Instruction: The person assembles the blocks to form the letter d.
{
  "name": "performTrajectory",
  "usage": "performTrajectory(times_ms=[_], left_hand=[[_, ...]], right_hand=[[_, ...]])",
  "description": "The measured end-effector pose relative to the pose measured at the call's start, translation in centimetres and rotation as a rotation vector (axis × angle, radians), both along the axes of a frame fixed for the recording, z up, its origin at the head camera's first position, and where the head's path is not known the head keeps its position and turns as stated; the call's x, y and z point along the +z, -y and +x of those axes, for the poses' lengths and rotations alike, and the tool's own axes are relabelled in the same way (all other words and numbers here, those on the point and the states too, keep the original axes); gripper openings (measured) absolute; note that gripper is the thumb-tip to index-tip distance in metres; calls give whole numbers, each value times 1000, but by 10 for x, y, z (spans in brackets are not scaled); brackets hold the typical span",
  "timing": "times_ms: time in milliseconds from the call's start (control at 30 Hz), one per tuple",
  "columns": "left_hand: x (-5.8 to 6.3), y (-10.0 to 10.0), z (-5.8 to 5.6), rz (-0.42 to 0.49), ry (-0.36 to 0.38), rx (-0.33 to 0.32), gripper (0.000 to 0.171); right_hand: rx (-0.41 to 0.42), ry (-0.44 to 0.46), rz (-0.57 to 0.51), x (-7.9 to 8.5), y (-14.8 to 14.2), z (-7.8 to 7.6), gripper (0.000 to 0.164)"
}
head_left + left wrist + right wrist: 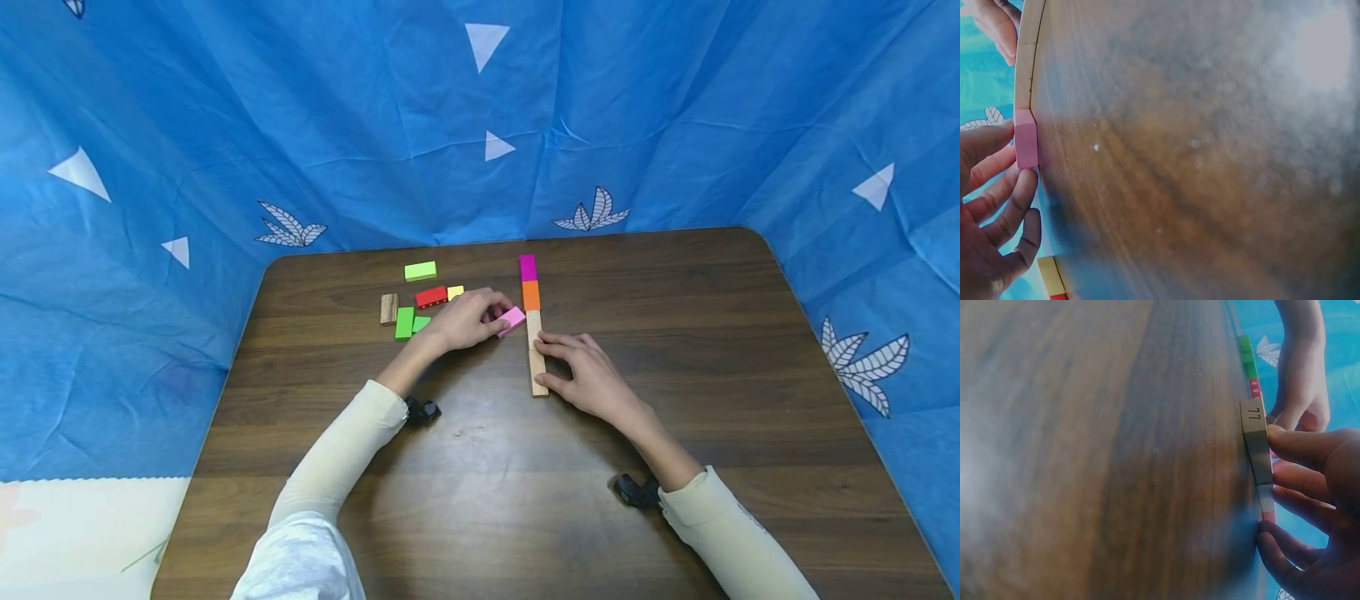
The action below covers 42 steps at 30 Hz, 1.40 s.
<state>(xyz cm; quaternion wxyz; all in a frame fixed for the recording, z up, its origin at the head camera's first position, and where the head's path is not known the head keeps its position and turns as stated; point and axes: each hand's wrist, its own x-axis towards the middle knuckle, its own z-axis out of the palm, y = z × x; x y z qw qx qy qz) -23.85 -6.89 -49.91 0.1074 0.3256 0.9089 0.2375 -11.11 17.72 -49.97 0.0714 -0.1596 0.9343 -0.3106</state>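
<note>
My left hand [468, 319] pinches the pink block [512, 322], which lies between my 2 hands. My right hand [588, 375], fingers spread, touches 2 plain wooden blocks [534, 327]. Beyond its fingertips, the orange block [531, 295] and magenta block [528, 267] lie on the worktop [675, 317].

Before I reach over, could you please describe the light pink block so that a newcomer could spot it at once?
On the dark wooden table, find the straight row of blocks. Just left of it in the head view, the left hand pinches the light pink block. It is clearly paler than the magenta block at the row's far end.
</note>
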Motion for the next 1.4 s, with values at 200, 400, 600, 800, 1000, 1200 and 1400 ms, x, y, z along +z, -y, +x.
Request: performTrajectory(times_ms=[200,400,600,800,1000,1200,1400], left_hand=[[1,0,0,-9,6,1,26],[1,-2,0,-11,1,6,27],[0,-2,1,-8,-6,12,27],[1,-1,2,-4,-3,12,29],[3,9,1,20,-8,18,34],[10,35,1,90,2,57,35],[15,63,1,129,-23,117,35]], right_hand=[[0,-2,4,1,0,0,60],[1,-8,7,1,0,0,60],[3,-15,10,0,0,0,60],[6,-19,4,0,0,0,60],[9,-20,-1,-1,0,0,60],[3,-26,6,-1,0,1,60],[7,-36,5,-3,0,1,61]])
